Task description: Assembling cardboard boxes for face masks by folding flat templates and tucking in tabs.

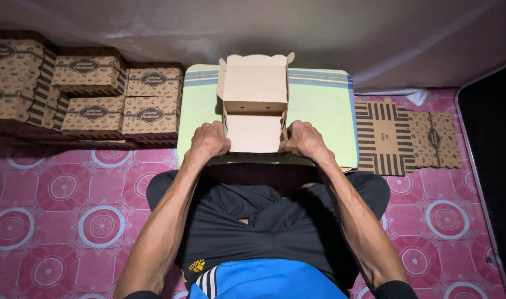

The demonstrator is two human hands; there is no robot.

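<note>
The person sits cross-legged on the patterned pink floor mat with a low tabletop, covered in pale green cloth, drawn up against the knees. On it stands a half-formed brown cardboard box, its plain inner side up and its scalloped lid flap raised at the far end. The left hand and right hand press in from either side of the near half, fingers curled shut around the side walls where they fold up from the base. I judge this to be the folding step: the near walls are being brought upright and their tabs worked into place, while the back part already stands.

The next move, as I read it, calls for even pressure from both sides so the walls lock square without creasing the thin card, and then for the front to be tucked in.

To the left, against the wall, finished boxes with printed tops sit in stacks, close together. To the right of the tabletop, flat unfolded blanks lie on the floor mat, striped and printed side up, within reach of the right hand.
</note>
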